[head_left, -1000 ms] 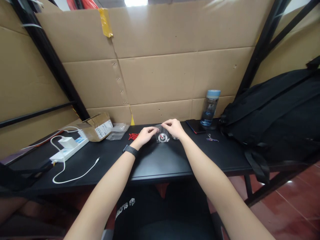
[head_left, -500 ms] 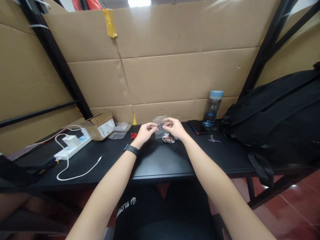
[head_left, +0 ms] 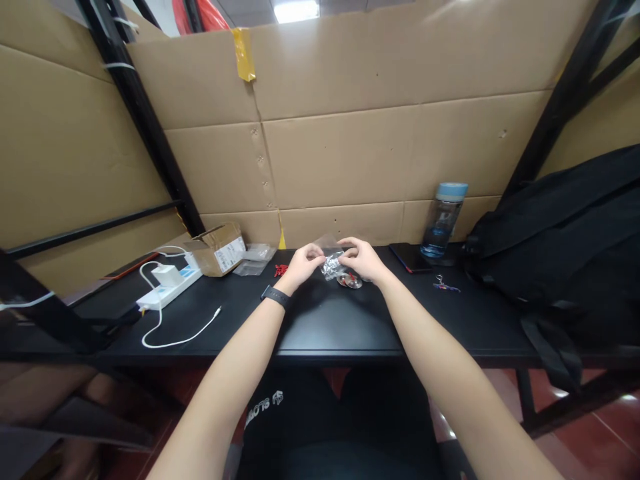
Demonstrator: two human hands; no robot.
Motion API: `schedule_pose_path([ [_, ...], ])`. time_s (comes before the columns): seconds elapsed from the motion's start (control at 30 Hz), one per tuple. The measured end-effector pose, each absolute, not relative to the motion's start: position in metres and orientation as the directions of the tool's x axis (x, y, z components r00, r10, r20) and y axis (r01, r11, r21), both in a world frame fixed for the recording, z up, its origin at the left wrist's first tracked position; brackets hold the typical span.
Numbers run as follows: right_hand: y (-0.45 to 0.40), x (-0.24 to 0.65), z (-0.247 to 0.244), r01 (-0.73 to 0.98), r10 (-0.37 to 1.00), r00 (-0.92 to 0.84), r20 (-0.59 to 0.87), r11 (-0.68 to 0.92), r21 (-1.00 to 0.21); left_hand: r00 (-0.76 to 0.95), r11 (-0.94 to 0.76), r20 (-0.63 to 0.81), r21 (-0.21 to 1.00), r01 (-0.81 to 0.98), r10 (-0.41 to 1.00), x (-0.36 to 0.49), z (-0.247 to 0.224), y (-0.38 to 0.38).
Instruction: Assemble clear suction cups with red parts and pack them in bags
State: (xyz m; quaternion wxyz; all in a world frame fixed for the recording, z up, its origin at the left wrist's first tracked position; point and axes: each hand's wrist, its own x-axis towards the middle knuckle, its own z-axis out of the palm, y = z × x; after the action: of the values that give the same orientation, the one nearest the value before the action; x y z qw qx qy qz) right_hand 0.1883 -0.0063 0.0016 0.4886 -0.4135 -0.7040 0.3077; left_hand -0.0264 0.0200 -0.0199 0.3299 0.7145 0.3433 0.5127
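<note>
Between my hands is a clear plastic bag point(head_left: 332, 265) with small shiny silvery pieces in it. My left hand point(head_left: 307, 263) pinches the bag's left side, a dark band round its wrist. On the other side, my right hand point(head_left: 361, 259) grips the bag's right edge with thumb and fingers. Just below the bag, shiny round discs point(head_left: 349, 281) with bits of red lie on the black table point(head_left: 340, 320). Left of my left hand sits a small heap of red pieces point(head_left: 281, 270).
Flat clear bags point(head_left: 256, 259) and an open cardboard box point(head_left: 216, 250) lie at the left, beside a white power strip point(head_left: 170, 289) with cables. Rightward are a phone point(head_left: 410, 257), a water bottle point(head_left: 443, 220), a keychain point(head_left: 445, 286) and a black backpack point(head_left: 565, 253).
The view has shifted, so the scene sits further right. My hands have closed on the bag, which is now tilted, with its silvery contents showing more brightly.
</note>
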Motion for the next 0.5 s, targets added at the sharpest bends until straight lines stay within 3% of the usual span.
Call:
schedule_pose_path([
  [0.13, -0.006, 0.19, 0.006, 0.275, 0.827, 0.037, 0.561, 0.532, -0.801, 0.341, -0.623, 0.526, 0.711, 0.326, 0.779, -0.029, -0.023, 0.017],
  [0.23, -0.004, 0.191, 0.008, 0.269, 0.81, 0.156, 0.565, 0.516, -0.813, 0.354, -0.753, 0.689, 0.44, 0.49, 0.633, -0.028, -0.015, 0.004],
  [0.3, -0.004, 0.191, 0.009, 0.233, 0.849, 0.179, 0.497, 0.454, -0.86, 0.376, -0.761, 0.774, 0.2, 0.617, 0.509, -0.025, -0.005, -0.007],
  [0.37, -0.006, 0.191, 0.011, 0.16, 0.913, 0.152, 0.378, 0.355, -0.921, 0.436, -0.73, 0.782, 0.034, 0.683, 0.445, -0.022, 0.004, -0.016],
  [0.43, -0.007, 0.191, 0.012, 0.082, 0.959, 0.098, 0.268, 0.26, -0.962, 0.501, -0.729, 0.749, -0.036, 0.683, 0.433, -0.02, 0.01, -0.022],
  [0.5, -0.008, 0.192, 0.012, 0.027, 0.976, 0.064, 0.209, 0.208, -0.978, 0.543, -0.757, 0.715, -0.03, 0.653, 0.44, -0.018, 0.012, -0.024],
])
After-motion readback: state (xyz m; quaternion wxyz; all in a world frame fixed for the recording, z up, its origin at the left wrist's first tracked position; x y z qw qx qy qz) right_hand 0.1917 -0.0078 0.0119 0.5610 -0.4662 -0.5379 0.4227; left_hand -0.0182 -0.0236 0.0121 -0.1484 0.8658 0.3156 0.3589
